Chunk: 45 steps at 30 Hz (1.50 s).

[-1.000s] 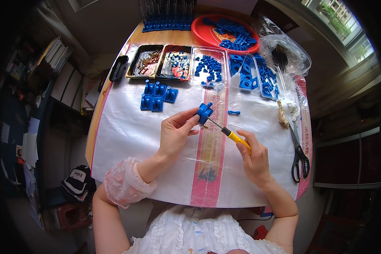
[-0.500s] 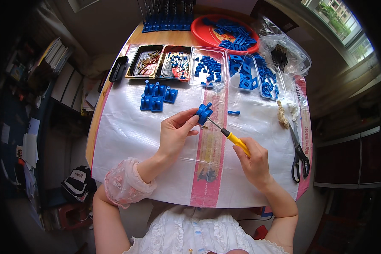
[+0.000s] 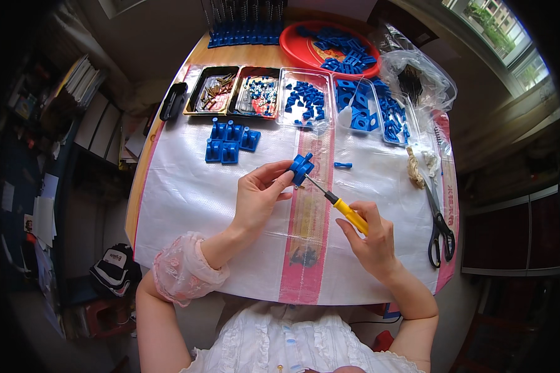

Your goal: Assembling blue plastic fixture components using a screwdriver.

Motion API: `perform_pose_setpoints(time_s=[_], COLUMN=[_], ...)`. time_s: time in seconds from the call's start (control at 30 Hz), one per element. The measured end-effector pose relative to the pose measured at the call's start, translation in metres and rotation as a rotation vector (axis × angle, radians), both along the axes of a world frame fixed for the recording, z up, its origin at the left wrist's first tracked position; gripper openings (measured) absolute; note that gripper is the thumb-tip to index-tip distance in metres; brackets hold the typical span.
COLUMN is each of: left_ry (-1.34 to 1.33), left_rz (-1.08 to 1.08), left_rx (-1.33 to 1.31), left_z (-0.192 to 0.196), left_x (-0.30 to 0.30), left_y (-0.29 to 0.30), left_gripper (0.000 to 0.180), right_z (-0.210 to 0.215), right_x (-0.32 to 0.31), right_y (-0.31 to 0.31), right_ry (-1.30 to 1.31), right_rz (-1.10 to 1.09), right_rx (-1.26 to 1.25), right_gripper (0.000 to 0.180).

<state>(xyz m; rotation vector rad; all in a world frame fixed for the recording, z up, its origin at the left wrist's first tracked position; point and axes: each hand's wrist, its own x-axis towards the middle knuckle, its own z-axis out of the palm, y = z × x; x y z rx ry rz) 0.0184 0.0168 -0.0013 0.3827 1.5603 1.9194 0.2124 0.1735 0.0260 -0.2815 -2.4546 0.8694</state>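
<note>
My left hand (image 3: 261, 189) pinches a small blue plastic part (image 3: 301, 169) between thumb and fingers above the table. A screwdriver (image 3: 350, 214) with a yellow and black handle points up and left, its metal tip against the part's lower right side. My right hand (image 3: 374, 239) holds the back of that handle; the thumb sits a little away from it. Just right of the held part, a small blue peg-like piece (image 3: 343, 165) lies on the white sheet (image 3: 230, 205). Several assembled blue parts (image 3: 230, 142) stand grouped at the left.
Along the back stand trays of brass screws (image 3: 218, 93), small nuts (image 3: 260, 94) and blue pieces (image 3: 306, 102). Behind them are a red basin (image 3: 298, 53) of blue parts and a blue rack of upright rods (image 3: 245, 34). Black scissors (image 3: 440, 233) lie at the right.
My right hand's fingers have loosened and spread around the screwdriver handle, the thumb moving left. The left hand and blue part have barely moved.
</note>
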Motion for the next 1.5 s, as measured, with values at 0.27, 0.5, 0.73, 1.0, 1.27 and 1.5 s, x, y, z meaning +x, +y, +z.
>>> perform_pose_setpoints(time_s=[0.27, 0.5, 0.73, 1.0, 1.27, 1.5], left_ry=[0.001, -0.020, -0.019, -0.004, -0.008, -0.009], left_rz=[-0.022, -0.021, -0.025, -0.041, -0.034, -0.042], left_rx=[0.026, 0.048, 0.029, 0.053, 0.059, 0.062], left_z=[-0.001, 0.001, 0.002, -0.001, -0.001, -0.002], left_x=[0.001, 0.000, 0.000, 0.001, 0.000, 0.000], left_y=[-0.001, 0.000, 0.000, -0.001, 0.000, 0.000], left_gripper=[0.029, 0.028, 0.028, 0.026, 0.025, 0.024], right_z=[0.005, 0.011, 0.005, 0.010, 0.005, 0.005], right_x=[-0.001, -0.006, -0.003, -0.004, -0.004, -0.003], right_y=[0.009, 0.003, 0.004, 0.014, 0.011, 0.010], right_ry=[-0.136, -0.118, -0.051, -0.068, -0.087, -0.012], right_rz=[-0.027, -0.065, -0.056, -0.111, -0.095, -0.041], right_rx=[0.004, -0.089, -0.118, 0.068, -0.095, -0.051], right_gripper=[0.021, 0.029, 0.025, 0.014, 0.020, 0.023])
